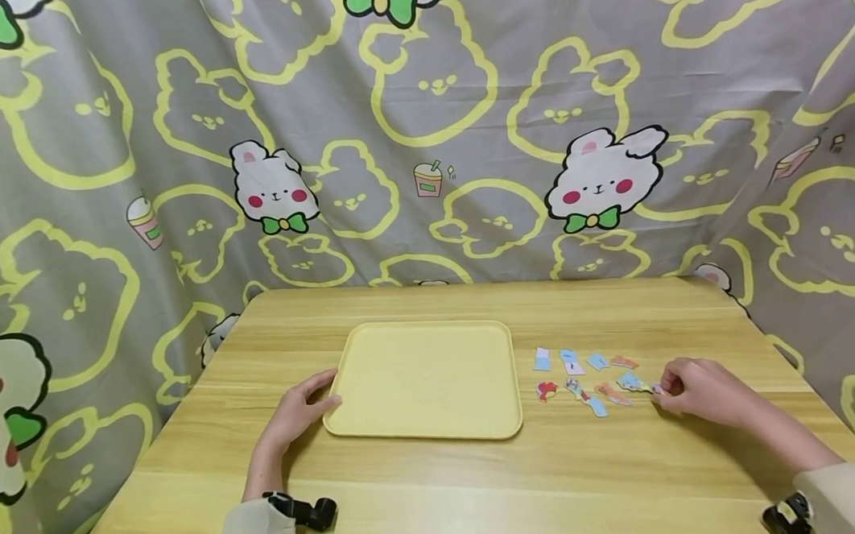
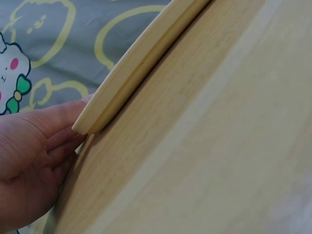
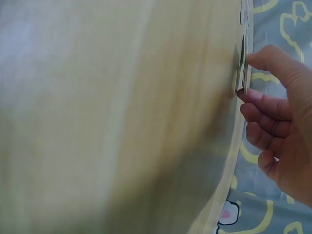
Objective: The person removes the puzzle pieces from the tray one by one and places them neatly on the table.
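A shallow yellow tray point(image 1: 426, 380) lies on the table. At its left side is my left hand point(image 1: 304, 406), its thumb at the rim and its other fingers along the edge. In the left wrist view that hand point(image 2: 44, 151) meets the tray's corner point(image 2: 97, 114) with fairly straight fingers. To the right of the tray, my right hand point(image 1: 702, 390) pinches a small flat puzzle piece point(image 1: 656, 389) between thumb and index finger. Its other fingers curl loosely in the right wrist view, where the piece point(image 3: 243, 73) shows edge-on.
Several more colourful pieces lie in two rough rows between tray and right hand, among them a red one point(image 1: 547, 390), an orange one point(image 1: 624, 361) and a blue-and-pink one point(image 1: 542, 358). A patterned grey curtain point(image 1: 420, 122) hangs behind the wooden table point(image 1: 439, 492).
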Demonstrator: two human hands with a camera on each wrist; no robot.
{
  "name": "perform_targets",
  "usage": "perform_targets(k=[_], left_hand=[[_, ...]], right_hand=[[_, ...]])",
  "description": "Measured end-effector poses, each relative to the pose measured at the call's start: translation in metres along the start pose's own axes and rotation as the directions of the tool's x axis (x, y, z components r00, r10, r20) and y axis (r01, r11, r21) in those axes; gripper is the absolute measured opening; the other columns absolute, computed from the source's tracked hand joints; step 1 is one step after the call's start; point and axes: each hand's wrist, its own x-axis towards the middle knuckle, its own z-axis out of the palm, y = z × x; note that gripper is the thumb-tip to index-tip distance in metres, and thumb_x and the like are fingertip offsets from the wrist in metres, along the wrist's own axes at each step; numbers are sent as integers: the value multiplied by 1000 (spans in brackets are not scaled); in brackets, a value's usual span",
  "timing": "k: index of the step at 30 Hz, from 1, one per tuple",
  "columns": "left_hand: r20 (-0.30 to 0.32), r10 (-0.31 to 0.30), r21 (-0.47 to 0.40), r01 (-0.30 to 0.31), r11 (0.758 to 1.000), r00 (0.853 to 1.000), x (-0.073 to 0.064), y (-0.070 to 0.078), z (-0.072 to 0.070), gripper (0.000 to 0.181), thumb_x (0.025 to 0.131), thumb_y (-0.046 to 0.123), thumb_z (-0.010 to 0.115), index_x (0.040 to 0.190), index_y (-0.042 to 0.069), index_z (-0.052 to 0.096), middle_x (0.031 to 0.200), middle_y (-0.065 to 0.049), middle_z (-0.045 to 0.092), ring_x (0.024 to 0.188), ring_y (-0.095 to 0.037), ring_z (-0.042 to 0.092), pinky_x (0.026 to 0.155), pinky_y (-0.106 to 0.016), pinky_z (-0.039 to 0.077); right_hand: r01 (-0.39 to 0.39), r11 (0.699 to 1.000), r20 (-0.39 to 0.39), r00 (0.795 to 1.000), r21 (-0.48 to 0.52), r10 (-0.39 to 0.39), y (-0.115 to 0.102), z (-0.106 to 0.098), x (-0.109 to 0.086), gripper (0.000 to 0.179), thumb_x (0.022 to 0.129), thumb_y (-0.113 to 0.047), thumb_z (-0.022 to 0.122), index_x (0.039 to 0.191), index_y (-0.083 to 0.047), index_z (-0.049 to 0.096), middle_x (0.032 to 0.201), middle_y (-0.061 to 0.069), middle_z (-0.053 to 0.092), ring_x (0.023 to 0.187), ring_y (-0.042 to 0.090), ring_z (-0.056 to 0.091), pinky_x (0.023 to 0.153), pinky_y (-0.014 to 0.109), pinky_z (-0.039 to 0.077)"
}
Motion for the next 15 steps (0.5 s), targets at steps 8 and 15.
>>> perform_targets(k=[8,15], left_hand=[[2,-4,-1,4,1000,1000,0,0,0,61,94,31,65,147,7,45,150,-18,47,145,-40,33,120,-58,27],[2,-6,2,6,1000,1000,0,1,0,61,95,30,65,147,6,44,151,-18,45,145,-40,31,120,-57,25]], right_hand=[[32,997,10,999,-71,-32,-3,-3,1,24,76,-30,80,72,-19,59,66,-12,51,57,-2,37,53,19,33],[96,982,-49,993,-164,-105,-3,-1,1,26,74,-31,81,70,-20,58,65,-13,50,56,-3,37,52,20,33]])
